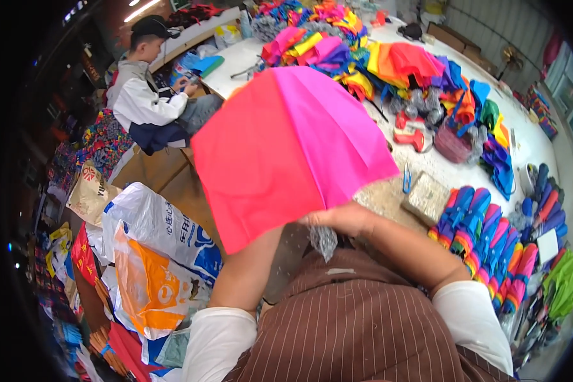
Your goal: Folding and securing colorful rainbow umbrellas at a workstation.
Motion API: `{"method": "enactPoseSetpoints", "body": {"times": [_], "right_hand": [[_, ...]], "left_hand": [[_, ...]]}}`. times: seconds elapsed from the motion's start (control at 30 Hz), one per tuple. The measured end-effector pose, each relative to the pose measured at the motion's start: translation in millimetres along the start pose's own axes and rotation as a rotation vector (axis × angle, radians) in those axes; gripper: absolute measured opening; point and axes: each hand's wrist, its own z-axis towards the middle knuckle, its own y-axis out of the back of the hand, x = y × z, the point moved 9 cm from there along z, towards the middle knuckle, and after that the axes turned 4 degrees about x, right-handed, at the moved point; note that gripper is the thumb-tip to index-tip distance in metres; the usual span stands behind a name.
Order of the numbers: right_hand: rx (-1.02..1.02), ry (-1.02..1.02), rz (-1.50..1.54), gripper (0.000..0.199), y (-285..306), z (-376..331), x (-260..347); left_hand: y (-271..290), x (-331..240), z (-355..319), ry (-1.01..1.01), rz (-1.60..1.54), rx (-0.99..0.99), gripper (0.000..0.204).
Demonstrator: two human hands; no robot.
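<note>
A partly spread umbrella [254, 153] with red and bright pink panels fills the middle of the view in front of me. My right hand [340, 219] is closed at its lower edge, beside a bunched clear-plastic wrapping [325, 242] that hangs below the cloth, apparently around the handle. My left forearm [245, 270] reaches up under the red panel. The canopy hides my left hand and its fingers, so what it grips does not show. The shaft and ribs are also covered by the fabric.
A white table [471, 169] holds heaped colourful umbrellas [401, 63], a red tool [410, 137], blue snips [407, 180] and a stone-like block [426, 197]. Folded rainbow umbrellas [477, 223] lie right. Plastic bags [153, 274] crowd the left. A seated person [146, 95] works far left.
</note>
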Motion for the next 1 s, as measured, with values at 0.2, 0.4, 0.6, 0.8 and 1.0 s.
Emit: {"method": "enactPoseSetpoints", "body": {"times": [0.2,0.4,0.6,0.8,1.0], "right_hand": [[0.286,-0.082,0.402,0.039,-5,-10,-64],[-0.260,-0.039,0.312,0.018,96,-19,-29],[-0.349,-0.046,-0.133,0.012,128,-41,-21],[-0.413,-0.239,-0.308,0.019,158,-64,-43],[-0.519,-0.248,-0.458,0.033,186,-107,-17]], "left_hand": [[-3,-1,-14,0.035,0.329,0.131,0.032],[25,-14,-26,0.092,0.509,0.012,0.026],[19,-117,-6,-0.295,0.907,-0.085,0.030],[-90,-97,-21,-0.447,1.395,0.469,0.048],[-10,-122,-5,-0.066,1.452,0.240,0.035]]}}
